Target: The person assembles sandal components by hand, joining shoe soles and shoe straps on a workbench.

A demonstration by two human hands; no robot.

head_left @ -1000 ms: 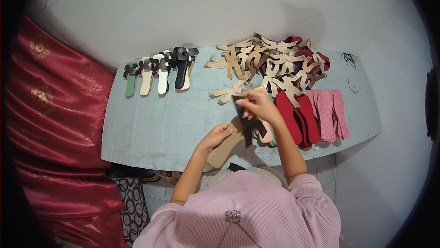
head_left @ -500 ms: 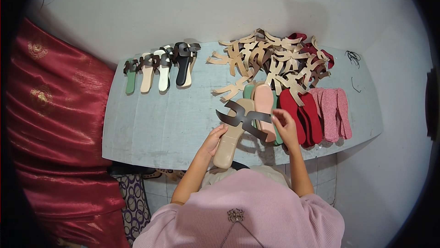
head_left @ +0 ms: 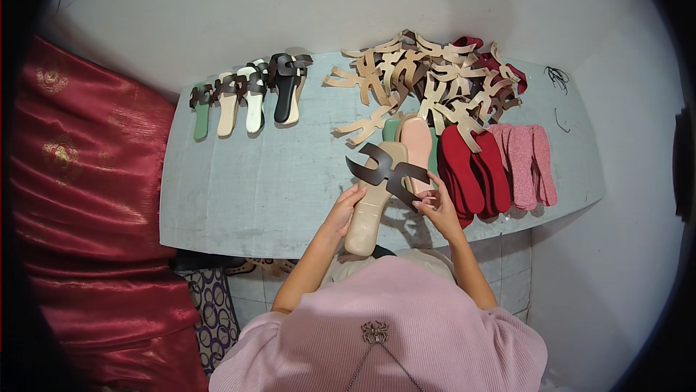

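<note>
At the table's (head_left: pixel 239 196) near edge, our left hand (head_left: pixel 341 211) closes on the side of a beige sole (head_left: pixel 371 203), which lies between both hands with its long axis running away from us, heel overhanging the near edge, toe pointing toward the tan strap pile (head_left: pixel 428 80). A dark brown strap piece (head_left: pixel 388 171) crosses the sole's far half, its length running left to right; our right hand (head_left: pixel 438 207) pinches its right end. Red soles (head_left: pixel 471 167) lie just beside, right.
</note>
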